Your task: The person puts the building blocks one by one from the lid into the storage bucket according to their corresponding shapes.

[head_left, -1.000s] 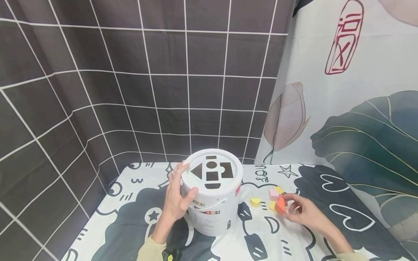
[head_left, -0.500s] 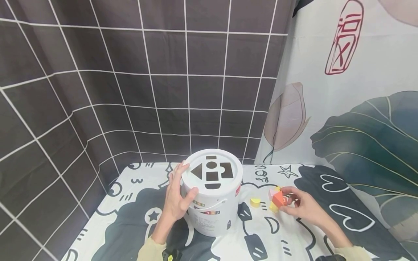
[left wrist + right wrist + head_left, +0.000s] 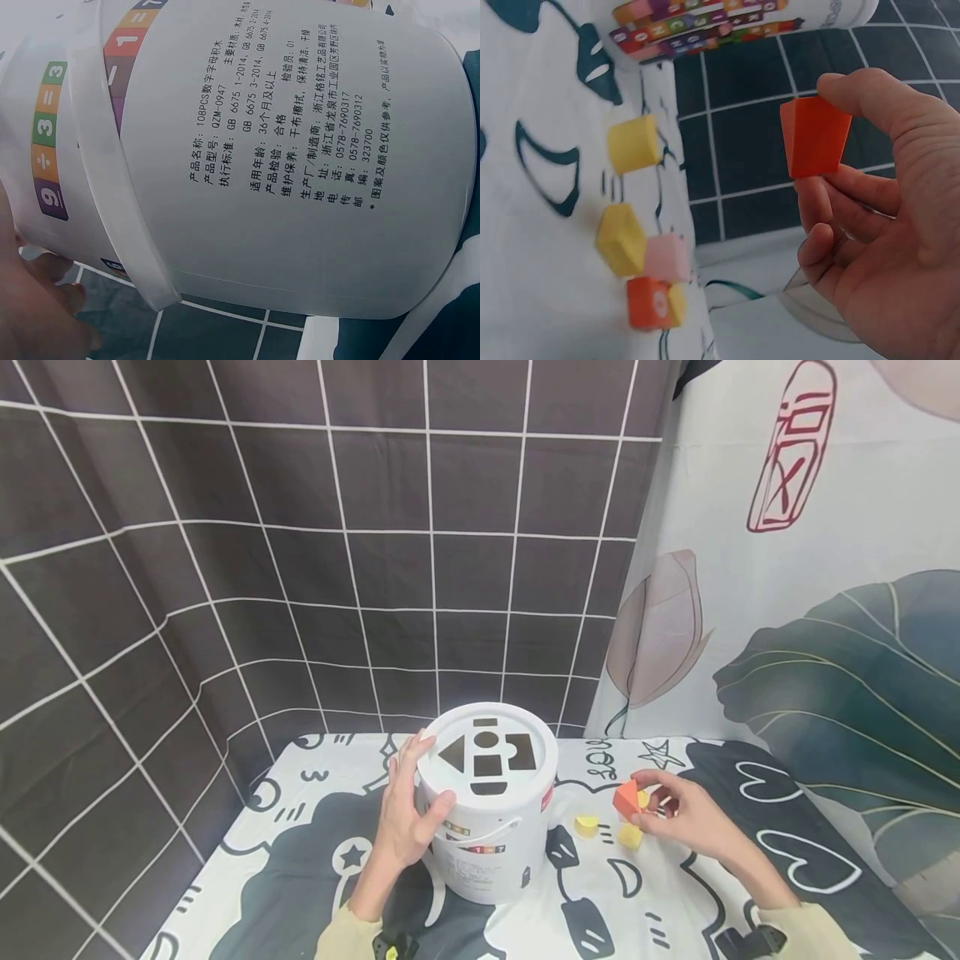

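Observation:
My right hand [image 3: 686,814] pinches a red-orange triangular block [image 3: 626,799] between thumb and fingers, raised over the cloth to the right of the bucket. The right wrist view shows the block [image 3: 817,137] from the side, with the thumb at one end. My left hand [image 3: 408,814] rests against the left side of a white bucket [image 3: 487,872], its fingertips at the lid's rim and the thumb on the wall. Dark shaped holes, among them a triangle and a circle, pierce the white lid [image 3: 536,785]. Printed text covers the bucket wall [image 3: 225,240] in the left wrist view.
Beneath the right hand lie a yellow half-round block [image 3: 634,142], a yellow block [image 3: 621,240], a pink block [image 3: 666,256] and a red-orange block [image 3: 646,304] on the patterned cloth [image 3: 615,902]. Behind hangs a dark grid curtain [image 3: 382,568].
My right hand has lifted the triangular block up from the small group of blocks, slightly left and away, turning it. The left hand and bucket have stayed in place.

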Tool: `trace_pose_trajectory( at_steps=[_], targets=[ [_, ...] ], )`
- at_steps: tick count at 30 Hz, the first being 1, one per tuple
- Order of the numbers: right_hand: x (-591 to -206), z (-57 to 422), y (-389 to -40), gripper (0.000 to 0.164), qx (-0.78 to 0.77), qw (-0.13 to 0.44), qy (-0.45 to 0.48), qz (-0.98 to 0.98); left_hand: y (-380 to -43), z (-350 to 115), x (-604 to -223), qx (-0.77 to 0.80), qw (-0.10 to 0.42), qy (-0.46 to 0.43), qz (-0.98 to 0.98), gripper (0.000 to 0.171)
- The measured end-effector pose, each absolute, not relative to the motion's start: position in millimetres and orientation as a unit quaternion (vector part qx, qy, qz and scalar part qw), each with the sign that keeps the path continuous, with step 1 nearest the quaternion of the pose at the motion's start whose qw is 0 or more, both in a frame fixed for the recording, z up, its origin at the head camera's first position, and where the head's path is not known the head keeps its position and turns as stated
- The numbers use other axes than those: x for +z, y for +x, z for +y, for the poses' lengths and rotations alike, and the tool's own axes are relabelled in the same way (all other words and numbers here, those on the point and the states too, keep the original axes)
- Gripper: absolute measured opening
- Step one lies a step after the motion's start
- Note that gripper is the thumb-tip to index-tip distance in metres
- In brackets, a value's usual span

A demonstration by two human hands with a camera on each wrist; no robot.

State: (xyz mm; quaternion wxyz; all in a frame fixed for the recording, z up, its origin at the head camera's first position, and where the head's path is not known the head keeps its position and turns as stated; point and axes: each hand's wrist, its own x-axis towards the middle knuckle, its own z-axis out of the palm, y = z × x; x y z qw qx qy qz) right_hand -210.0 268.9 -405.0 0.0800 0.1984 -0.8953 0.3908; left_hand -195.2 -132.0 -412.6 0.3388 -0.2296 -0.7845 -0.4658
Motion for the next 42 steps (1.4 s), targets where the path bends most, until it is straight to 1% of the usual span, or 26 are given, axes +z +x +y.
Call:
trace_pose_trajectory(
  at_steps=[5,16,25,33,42],
  targets=[
    [-391,263,-212,0.053,0.389,0.084,0.208,-0.894,-195,-132,-413,-0.466,0.341,-0.231,-0.783,0.071],
    [-363,246,-217,0.054,0.366,0.108,0.233,-0.895,-196,-132,-414,-0.467,0.34,-0.231,-0.783,0.071],
    [-346,233,-222,0.05,0.358,0.111,0.255,-0.891,-197,-132,-413,-0.467,0.342,-0.232,-0.781,0.07],
    [-332,223,-226,0.052,0.363,0.107,0.272,-0.885,-196,-132,-413,-0.467,0.339,-0.229,-0.784,0.071],
    [-321,201,-233,0.049,0.366,0.136,0.311,-0.867,-196,-131,-412,-0.466,0.339,-0.227,-0.785,0.07]
  ],
)
